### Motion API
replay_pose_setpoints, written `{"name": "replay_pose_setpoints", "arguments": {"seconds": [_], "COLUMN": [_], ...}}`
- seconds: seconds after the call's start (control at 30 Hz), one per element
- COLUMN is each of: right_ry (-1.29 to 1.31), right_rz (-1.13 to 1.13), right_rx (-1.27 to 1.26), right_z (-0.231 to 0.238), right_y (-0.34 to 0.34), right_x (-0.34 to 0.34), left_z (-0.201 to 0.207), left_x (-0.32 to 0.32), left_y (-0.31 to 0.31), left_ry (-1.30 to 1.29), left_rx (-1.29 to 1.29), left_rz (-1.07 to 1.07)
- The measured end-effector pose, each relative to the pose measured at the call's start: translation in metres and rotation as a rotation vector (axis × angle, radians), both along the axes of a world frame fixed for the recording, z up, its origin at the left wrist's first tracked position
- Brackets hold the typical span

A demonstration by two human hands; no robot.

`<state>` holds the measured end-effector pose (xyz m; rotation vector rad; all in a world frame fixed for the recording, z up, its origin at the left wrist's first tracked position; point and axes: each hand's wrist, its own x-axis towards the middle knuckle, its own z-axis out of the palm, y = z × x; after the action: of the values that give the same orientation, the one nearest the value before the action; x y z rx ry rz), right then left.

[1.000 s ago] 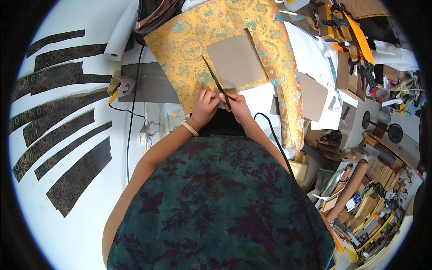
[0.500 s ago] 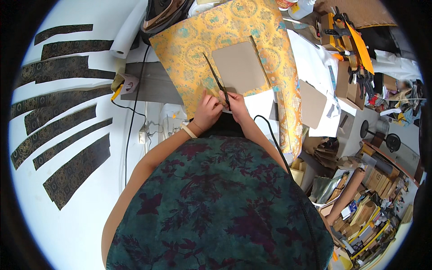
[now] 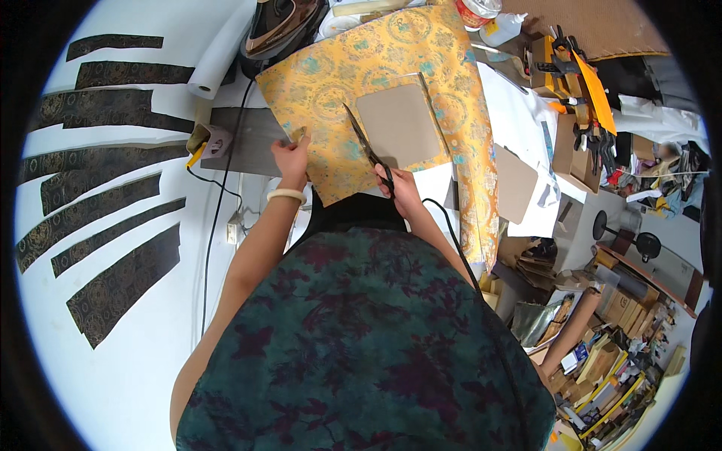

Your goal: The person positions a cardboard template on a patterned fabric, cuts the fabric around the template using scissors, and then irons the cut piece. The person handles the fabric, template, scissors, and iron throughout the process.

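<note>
A patterned yellow fabric (image 3: 320, 94) with blue-green motifs lies across the work surface, a grey-brown rectangular board (image 3: 398, 124) flat upon it. My right hand (image 3: 404, 192) grips the handles of long black scissors (image 3: 365, 141). Their blades point up and left over the fabric, beside the board's left edge. At the fabric's left edge is my left hand (image 3: 292, 159), with thumb and fingers pinched on a small yellow-brown piece (image 3: 302, 135). Whether this piece is separate from the large fabric is hard to make out.
Dark patterned strips (image 3: 113, 203) are spread on the white surface at left. A white roll (image 3: 218, 64), a black-and-brown appliance (image 3: 278, 30) and a cable (image 3: 222, 188) lie nearby. Right of the fabric are another board (image 3: 515, 184) and clamps (image 3: 590, 131); boxes and shelves stand beyond.
My hands were together at the scissors and have moved apart. The left went left to the fabric's edge; the right, still gripping the scissors, shifted slightly right and nearer to me.
</note>
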<state>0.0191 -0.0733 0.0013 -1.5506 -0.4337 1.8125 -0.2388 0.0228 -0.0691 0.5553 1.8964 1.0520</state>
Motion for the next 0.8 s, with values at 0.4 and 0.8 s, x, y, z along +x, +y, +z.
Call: {"name": "replay_pose_setpoints", "arguments": {"seconds": [0.4, 0.8], "right_ry": [0.001, 0.043], "right_rz": [-0.002, -0.010], "right_rx": [0.022, 0.063], "right_z": [0.003, -0.003], "right_y": [0.003, 0.009], "right_x": [0.010, -0.005], "left_z": [0.012, -0.040], "left_x": [0.001, -0.032], "left_y": [0.001, 0.012], "left_ry": [-0.226, 0.173], "left_rx": [-0.029, 0.135], "left_rz": [-0.115, -0.319]}}
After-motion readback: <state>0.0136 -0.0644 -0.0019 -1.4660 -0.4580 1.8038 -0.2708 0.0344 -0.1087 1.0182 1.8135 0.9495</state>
